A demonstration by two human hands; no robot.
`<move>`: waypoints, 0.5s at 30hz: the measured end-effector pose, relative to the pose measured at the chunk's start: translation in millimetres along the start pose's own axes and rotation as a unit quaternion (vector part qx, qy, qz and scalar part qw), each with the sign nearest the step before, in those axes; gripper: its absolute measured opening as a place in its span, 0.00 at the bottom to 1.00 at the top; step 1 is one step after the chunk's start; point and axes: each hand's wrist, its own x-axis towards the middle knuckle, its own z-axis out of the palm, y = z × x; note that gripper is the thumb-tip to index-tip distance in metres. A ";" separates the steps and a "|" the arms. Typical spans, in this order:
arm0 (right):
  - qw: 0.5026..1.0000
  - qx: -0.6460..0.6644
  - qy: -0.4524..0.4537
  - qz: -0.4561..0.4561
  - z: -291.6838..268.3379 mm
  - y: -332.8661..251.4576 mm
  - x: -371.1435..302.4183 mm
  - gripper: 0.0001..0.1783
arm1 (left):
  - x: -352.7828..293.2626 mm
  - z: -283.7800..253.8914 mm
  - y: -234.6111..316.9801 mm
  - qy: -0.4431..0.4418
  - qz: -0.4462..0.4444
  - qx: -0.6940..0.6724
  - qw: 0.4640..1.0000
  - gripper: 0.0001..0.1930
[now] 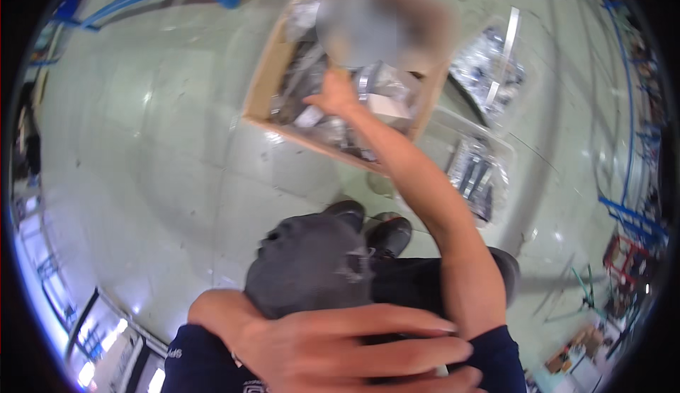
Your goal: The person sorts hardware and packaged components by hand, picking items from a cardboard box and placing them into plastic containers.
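Head view, entries left to right.

1. Left hand, at 6 o'clock: lay open with fingers spread flat, pressed against the person's own body below a grey bundle that looked like folded cloth held against the chest; nothing pinched between the fingers.

2. Right hand, at 12 o'clock: arm stretched out to the cardboard box on the floor. Fingers loosely curled, touching the clear plastic bags of parts inside; whether it had closed on a bag cannot be told.

3. More bagged parts lay on the floor at 1 o'clock, beside the box.

Step judged: picking a bag out of the box. Next move would call for a firm pinch on one slippery bag.
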 end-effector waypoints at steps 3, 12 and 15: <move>0.990 0.060 -0.093 0.084 -14.2 12.1 3.1 0.31 | 6.5 -9.8 1.7 -0.082 0.052 0.235 0.967 0.05; 0.925 0.320 -0.207 -0.018 -129.6 -9.0 -19.5 0.27 | -42.3 -47.6 -27.1 0.233 0.052 0.024 0.971 0.02; 0.903 0.385 -0.185 -0.042 -162.3 27.5 -34.0 0.23 | -25.2 -45.0 -63.5 0.426 -0.008 0.105 0.898 0.11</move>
